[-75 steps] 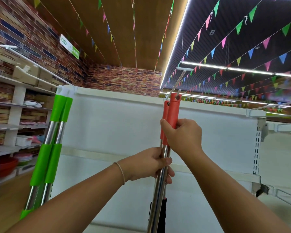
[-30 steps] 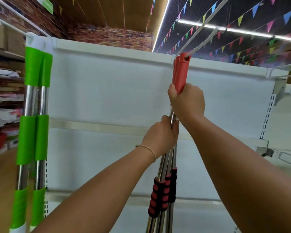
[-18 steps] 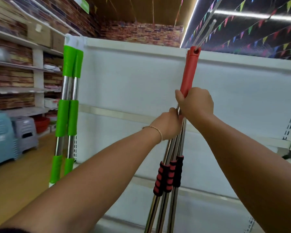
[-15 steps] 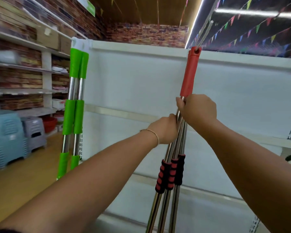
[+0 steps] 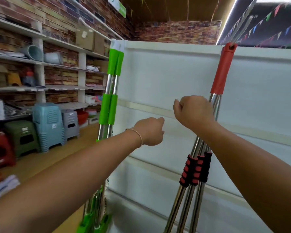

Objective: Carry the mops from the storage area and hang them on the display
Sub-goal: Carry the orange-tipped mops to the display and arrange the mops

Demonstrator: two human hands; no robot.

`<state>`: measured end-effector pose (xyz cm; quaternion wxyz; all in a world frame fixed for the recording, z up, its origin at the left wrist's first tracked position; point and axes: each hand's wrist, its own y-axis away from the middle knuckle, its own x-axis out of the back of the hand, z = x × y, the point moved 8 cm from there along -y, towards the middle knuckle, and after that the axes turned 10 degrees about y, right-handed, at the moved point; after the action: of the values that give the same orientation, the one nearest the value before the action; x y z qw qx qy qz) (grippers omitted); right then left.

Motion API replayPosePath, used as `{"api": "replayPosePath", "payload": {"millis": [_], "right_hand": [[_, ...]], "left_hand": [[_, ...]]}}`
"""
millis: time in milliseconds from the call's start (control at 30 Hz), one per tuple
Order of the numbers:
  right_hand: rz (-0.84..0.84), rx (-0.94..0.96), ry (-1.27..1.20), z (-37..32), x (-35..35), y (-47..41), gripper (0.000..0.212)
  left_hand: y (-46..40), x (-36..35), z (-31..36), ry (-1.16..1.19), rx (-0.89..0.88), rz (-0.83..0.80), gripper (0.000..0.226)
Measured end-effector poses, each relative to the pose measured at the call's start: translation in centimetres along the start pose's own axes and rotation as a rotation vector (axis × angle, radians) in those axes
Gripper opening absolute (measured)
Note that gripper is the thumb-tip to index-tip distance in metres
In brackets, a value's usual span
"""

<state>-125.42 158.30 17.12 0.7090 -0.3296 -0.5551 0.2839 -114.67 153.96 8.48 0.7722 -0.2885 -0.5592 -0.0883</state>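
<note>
both hands, left hand [image 5: 149, 131] and right hand [image 5: 193, 111], are curling loosely, holding nothing; red mops [image 5: 220, 78] are hanging beside the right one, open white panel [image 5: 158, 78] between.

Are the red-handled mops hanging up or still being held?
Hanging: the red-handled mops hang from the display hook; neither hand grips them.

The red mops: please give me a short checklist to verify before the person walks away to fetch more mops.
1. Red mops hang by their top on the display hook: ok.
2. Left hand off the poles: ok, it holds nothing.
3. Right hand off the poles: cannot tell, it is right beside the steel poles, fingers hidden.
4. Green mops hanging at the left edge of the white display panel: ok.
5. Mop heads clear of the floor: cannot tell, out of view.
</note>
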Motion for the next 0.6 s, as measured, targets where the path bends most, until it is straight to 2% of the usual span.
{"api": "replayPosePath", "payload": {"millis": [233, 367, 600], "right_hand": [[-0.009, 0.082, -0.079, -9.5, 0.3, -1.2, 0.048], [0.011, 0.147, -0.101, -16.3, 1.5, -1.9, 0.047], [0.064, 0.252, -0.136, -29.0, 4.6, -2.2, 0.038]], "left_hand": [[5.1, 5.2, -8.6, -0.151, 0.09, 0.064, 0.038], [8.5, 8.3, -14.7, -0.159, 0.145, 0.081, 0.028], [15.6, 13.7, -26.0, -0.186, 0.255, 0.081, 0.027]]}}
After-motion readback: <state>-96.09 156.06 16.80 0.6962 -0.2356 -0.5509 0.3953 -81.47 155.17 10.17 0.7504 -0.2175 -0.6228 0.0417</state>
